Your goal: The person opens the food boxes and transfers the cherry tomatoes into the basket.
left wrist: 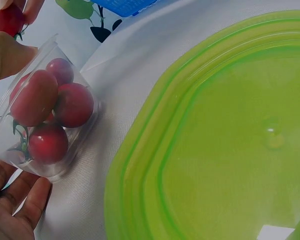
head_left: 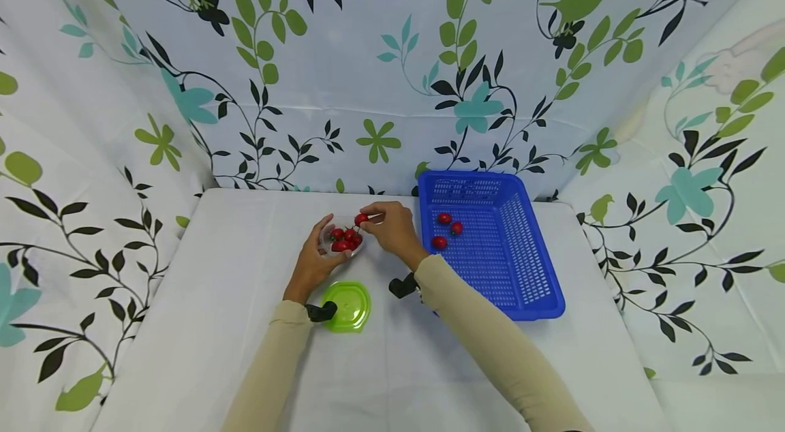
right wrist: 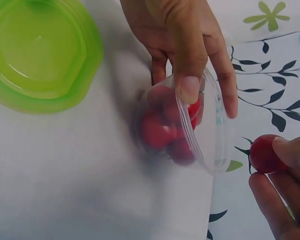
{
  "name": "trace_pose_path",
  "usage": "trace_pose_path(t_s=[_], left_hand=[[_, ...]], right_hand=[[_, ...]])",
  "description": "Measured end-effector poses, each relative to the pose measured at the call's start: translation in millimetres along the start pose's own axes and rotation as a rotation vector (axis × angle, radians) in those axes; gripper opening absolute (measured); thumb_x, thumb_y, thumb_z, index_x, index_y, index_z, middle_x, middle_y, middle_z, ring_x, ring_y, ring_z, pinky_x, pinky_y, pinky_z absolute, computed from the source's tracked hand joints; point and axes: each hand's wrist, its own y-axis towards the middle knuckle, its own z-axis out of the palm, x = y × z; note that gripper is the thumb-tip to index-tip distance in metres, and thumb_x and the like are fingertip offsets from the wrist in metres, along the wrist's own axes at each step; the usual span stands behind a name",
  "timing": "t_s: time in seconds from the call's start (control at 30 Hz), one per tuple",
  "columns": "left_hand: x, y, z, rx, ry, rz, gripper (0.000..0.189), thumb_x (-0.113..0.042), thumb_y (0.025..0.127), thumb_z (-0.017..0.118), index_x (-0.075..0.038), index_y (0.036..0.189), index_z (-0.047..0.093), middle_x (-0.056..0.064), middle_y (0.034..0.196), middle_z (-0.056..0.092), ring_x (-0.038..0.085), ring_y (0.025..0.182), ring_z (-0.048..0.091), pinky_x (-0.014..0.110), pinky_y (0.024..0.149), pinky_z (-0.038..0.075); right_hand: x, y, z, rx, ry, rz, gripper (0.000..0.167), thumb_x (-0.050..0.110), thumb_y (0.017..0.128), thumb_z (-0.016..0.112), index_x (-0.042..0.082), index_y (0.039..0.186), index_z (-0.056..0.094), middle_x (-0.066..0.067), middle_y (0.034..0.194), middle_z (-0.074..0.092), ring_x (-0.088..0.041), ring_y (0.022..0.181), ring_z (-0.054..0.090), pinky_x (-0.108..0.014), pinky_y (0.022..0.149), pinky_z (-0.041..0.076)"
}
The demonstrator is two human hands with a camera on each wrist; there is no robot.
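My left hand point(head_left: 309, 268) grips a small clear plastic container point(right wrist: 189, 134), its thumb over the rim and fingers round the far side. Several red cherry tomatoes point(left wrist: 75, 105) lie inside, some with green stems; the container is tilted in both wrist views. Close beside its mouth, my right hand point(head_left: 395, 231) pinches one cherry tomato point(right wrist: 266, 153) between thumb and fingertips, its green stem pointing toward the container. A green plastic lid point(head_left: 348, 307) rests on the table just below the left hand.
To the right of my hands stands a blue perforated basket point(head_left: 540, 268), with three cherry tomatoes point(head_left: 456, 228) in its left part. A white cloth covers the table point(head_left: 202, 323). Leaf-patterned curtains point(head_left: 343, 78) hang behind and at both sides.
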Motion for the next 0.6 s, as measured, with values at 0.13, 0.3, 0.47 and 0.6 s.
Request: trace_pose_path(t_s=[0.13,0.3,0.47,0.6], left_hand=[[0.3,0.5,0.6,0.004,0.004,-0.003,0.098,-0.027,0.091,0.085,-0.028,0.169,0.026,0.013,0.169,0.041,0.038,0.155,0.039,0.060,0.119,0.043],[1.9,1.7,1.1,0.007,0.005,-0.011,0.098,-0.025,0.091,0.085,-0.028,0.169,0.026,0.012,0.170,0.041,0.038,0.154,0.039,0.060,0.120,0.043],[1.7,1.7,0.8,0.005,-0.007,-0.009,0.097,-0.024,0.091,0.086,-0.028,0.169,0.028,0.011,0.169,0.042,0.037,0.153,0.040,0.059,0.120,0.043],[-0.4,0.7,0.8,0.006,-0.013,-0.006,0.098,-0.025,0.090,0.086,-0.028,0.169,0.028,0.011,0.169,0.042,0.037,0.152,0.041,0.058,0.119,0.043]], right_hand=[[-2.5,0.5,-3.6,-0.012,0.003,0.016,0.029,0.016,0.096,0.080,0.014,0.125,0.079,-0.003,0.117,0.081,-0.021,0.105,0.077,-0.032,0.085,0.065],[-5.1,-0.4,-8.2,-0.007,0.010,0.050,0.029,0.019,0.097,0.080,0.015,0.126,0.078,-0.002,0.117,0.081,-0.020,0.107,0.077,-0.035,0.086,0.065],[-7.0,-2.7,-14.2,-0.004,0.003,0.079,0.030,0.021,0.097,0.080,0.017,0.127,0.078,-0.001,0.117,0.081,-0.019,0.109,0.077,-0.035,0.086,0.065],[-8.7,-4.8,-19.4,-0.008,0.000,0.082,0.030,0.022,0.097,0.080,0.017,0.127,0.078,0.000,0.116,0.081,-0.019,0.109,0.077,-0.035,0.086,0.064]])
